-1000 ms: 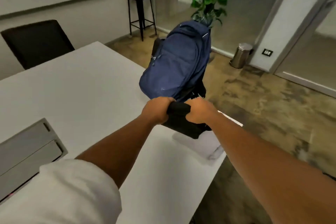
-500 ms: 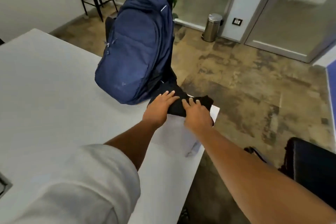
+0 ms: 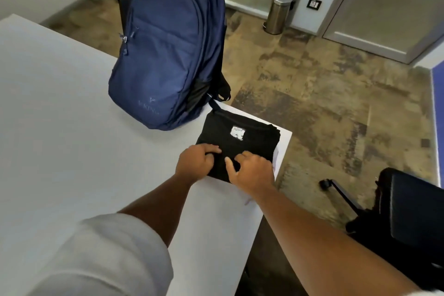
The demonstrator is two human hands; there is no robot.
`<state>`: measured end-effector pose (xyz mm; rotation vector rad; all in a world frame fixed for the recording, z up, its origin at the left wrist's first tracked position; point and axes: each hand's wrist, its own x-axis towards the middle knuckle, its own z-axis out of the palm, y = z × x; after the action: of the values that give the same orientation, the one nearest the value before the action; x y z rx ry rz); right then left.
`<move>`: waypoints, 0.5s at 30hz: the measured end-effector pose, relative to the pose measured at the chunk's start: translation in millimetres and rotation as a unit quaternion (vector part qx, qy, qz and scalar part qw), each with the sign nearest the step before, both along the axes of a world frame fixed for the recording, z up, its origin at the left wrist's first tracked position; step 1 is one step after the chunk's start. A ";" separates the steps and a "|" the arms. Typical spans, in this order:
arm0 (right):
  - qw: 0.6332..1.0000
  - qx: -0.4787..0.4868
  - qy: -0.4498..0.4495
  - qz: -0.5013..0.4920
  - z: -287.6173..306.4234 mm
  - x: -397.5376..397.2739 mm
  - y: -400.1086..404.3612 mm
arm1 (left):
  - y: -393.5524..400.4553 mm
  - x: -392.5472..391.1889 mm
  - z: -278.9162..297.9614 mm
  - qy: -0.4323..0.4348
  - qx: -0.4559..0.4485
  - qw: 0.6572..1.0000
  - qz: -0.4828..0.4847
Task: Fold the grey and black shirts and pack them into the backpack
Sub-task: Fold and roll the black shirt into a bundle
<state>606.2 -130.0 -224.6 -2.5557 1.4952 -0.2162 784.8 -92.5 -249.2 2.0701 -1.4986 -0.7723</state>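
The left hand (image 3: 197,163) lies on the near left part of the folded black shirt (image 3: 237,144), with its fingers curled and pinching the cloth at the near edge. The right hand (image 3: 252,170) rests on the near right part of the same shirt; its fingers are bent and its thumb points toward the left hand, and it seems to grip the fabric too. The shirt lies flat as a compact rectangle at the far right corner of the white table (image 3: 60,115), with a small white label (image 3: 237,132) facing up near its far edge. Just beside it, to the far left, the blue backpack (image 3: 165,55) stands upright on the table, touching the shirt's far corner with a black strap. Beyond the table edge a steel bin (image 3: 280,13) stands on the floor, and a black chair (image 3: 408,218) is at the right.
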 end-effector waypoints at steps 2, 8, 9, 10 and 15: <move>1.000 -0.003 -0.008 -0.029 2.5 7.9 -14.9 | -15.2 -15.0 7.8 -0.025 -0.053 0.995 0.084; 0.992 0.104 0.065 -0.016 -20.2 14.8 -37.1 | -50.7 -56.9 -15.1 -0.016 -0.045 0.997 0.063; 0.990 0.121 0.070 -0.017 -27.5 11.1 -38.2 | -52.6 -57.7 -22.6 -0.034 -0.032 0.997 0.057; 0.989 0.130 0.068 -0.026 -35.2 6.6 -38.9 | -53.6 -58.1 -29.7 -0.062 -0.023 0.997 0.046; 0.991 0.100 0.037 -0.079 -60.9 1.7 -37.1 | -56.6 -52.4 -48.9 -0.167 0.028 0.986 0.008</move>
<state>608.0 -167.1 -285.5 -2.3150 1.6563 0.0104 732.4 -149.1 -298.1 2.3398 -1.6449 -0.4832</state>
